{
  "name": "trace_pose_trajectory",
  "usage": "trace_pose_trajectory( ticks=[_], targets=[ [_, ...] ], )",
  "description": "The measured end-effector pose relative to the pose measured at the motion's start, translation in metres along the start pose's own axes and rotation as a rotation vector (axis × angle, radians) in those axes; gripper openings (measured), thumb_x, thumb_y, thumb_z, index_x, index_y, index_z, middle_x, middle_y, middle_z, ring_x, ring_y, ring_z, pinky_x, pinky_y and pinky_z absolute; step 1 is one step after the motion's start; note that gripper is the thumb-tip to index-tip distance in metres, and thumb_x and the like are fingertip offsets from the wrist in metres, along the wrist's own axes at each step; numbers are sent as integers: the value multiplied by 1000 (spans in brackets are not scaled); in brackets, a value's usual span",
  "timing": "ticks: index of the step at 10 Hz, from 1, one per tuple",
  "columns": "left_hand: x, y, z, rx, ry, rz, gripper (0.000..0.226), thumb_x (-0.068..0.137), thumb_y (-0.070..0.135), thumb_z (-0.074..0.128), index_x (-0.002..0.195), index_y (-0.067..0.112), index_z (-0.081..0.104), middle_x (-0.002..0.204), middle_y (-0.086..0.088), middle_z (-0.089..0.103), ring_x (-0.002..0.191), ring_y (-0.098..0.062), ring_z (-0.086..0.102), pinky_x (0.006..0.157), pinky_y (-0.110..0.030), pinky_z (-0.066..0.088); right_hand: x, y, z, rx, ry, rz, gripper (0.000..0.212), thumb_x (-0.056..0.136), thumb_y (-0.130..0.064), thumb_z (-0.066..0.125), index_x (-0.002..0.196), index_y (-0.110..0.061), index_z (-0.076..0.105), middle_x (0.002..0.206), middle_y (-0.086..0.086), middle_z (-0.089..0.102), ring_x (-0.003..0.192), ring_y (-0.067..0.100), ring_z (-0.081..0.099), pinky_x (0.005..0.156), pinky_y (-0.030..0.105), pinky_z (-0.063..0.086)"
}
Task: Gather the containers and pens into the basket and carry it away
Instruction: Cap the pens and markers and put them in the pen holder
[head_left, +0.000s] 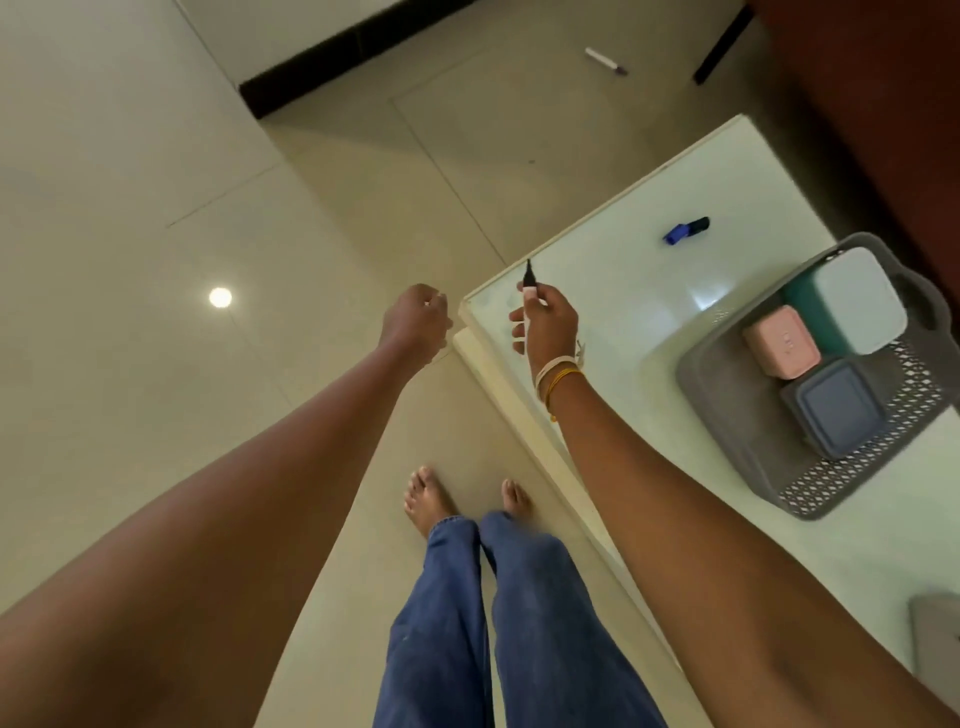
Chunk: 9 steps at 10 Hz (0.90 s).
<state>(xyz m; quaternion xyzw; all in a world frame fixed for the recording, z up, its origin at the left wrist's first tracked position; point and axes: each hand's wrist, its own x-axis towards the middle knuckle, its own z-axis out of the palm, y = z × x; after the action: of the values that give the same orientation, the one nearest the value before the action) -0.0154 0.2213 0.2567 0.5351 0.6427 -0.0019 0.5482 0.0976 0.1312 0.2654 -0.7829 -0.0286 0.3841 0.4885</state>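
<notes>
1. fingers (520, 315) of the right hand (550, 317) were curled round a pen (529, 283), pinching its pale barrel so that the black tip pointed up and away from the person.
2. that hand was raised over the near corner of the glass-topped table (613, 260), wrist bent slightly, with the forearm reaching in from the lower right; white and orange bands (556, 376) circled the wrist.
3. the left hand (415, 322) was held beside it, apart from the pen, its back to the camera and its fingers curled into a loose fist; whether anything lay inside it could not be told.
4. the left forearm stretched in from the lower left, over the tiled floor (130, 182).
5. a grey basket (727, 415) sat on the table to the right, well apart from both hands.
6. inside it lay a pink container (779, 343), a blue-grey container (841, 410) and a teal container with a pale lid (857, 299), packed close together.
7. a blue and black marker (685, 231) lay on the table between the hands and the basket's far end.
8. another pen (605, 61), white with a dark end, lay on the floor beyond the table.
9. bare feet (426, 499) and blue jeans (467, 623) showed below, beside the table's edge.
</notes>
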Motion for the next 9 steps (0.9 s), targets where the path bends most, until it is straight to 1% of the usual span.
trace_pose_trajectory(
  ticks=[1,2,3,4,5,6,7,8,9],
  targets=[
    [-51,44,9,17,-127,43,19,100,31,33,104,20,48,88,-4,59,59,-13,50,50,-24,38,23,2,-28,38,127,48,23,98,-23,45,106,-14,65,66,-1,54,49,11,44,45,21,37],
    [-42,50,45,36,-271,78,26,99,25,39,114,14,57,97,-3,65,69,-17,60,53,-24,42,54,10,-72,84,336,109,14,91,-23,52,78,-22,58,63,-3,49,52,14,43,55,26,39],
    [-36,52,73,49,-293,96,29,98,28,39,116,14,58,100,-3,68,76,-21,62,54,-24,44,72,9,-97,34,443,120,15,86,-15,53,74,-23,54,71,-3,54,64,19,52,67,34,50],
    [-32,57,101,98,-328,98,30,97,27,40,116,16,59,99,-2,69,76,-20,63,52,-24,44,96,-7,-130,-103,521,73,16,83,-6,51,93,-15,59,92,3,61,86,23,61,82,35,56],
    [-31,66,115,117,-332,97,30,97,27,40,117,16,58,98,-1,69,76,-20,63,53,-24,45,112,-24,-148,-270,503,6,24,83,-5,50,103,-13,60,98,5,61,87,21,59,82,32,53],
    [-22,82,136,126,-332,65,31,97,28,40,118,15,58,97,-2,68,77,-21,63,56,-25,46,142,-43,-170,-624,365,-59,47,82,-4,46,127,-16,53,117,14,58,100,30,60,90,39,54],
    [-16,96,149,136,-334,78,31,97,28,40,118,14,58,98,-4,68,79,-22,63,59,-26,47,160,-53,-182,-785,257,-63,56,87,-2,43,138,-23,43,125,16,51,109,32,57,94,37,51],
    [-1,113,164,166,-339,89,31,98,29,41,120,15,58,101,-5,68,81,-22,64,64,-28,49,183,-60,-192,-922,136,-116,54,92,-4,43,142,-26,40,130,17,47,113,33,54,96,37,47],
    [8,124,171,207,-334,91,30,98,29,41,118,14,59,101,-6,68,83,-22,63,67,-29,51,195,-59,-196,-974,82,-150,48,93,-6,45,138,-22,45,128,17,49,113,33,54,95,34,45]
  ],
)
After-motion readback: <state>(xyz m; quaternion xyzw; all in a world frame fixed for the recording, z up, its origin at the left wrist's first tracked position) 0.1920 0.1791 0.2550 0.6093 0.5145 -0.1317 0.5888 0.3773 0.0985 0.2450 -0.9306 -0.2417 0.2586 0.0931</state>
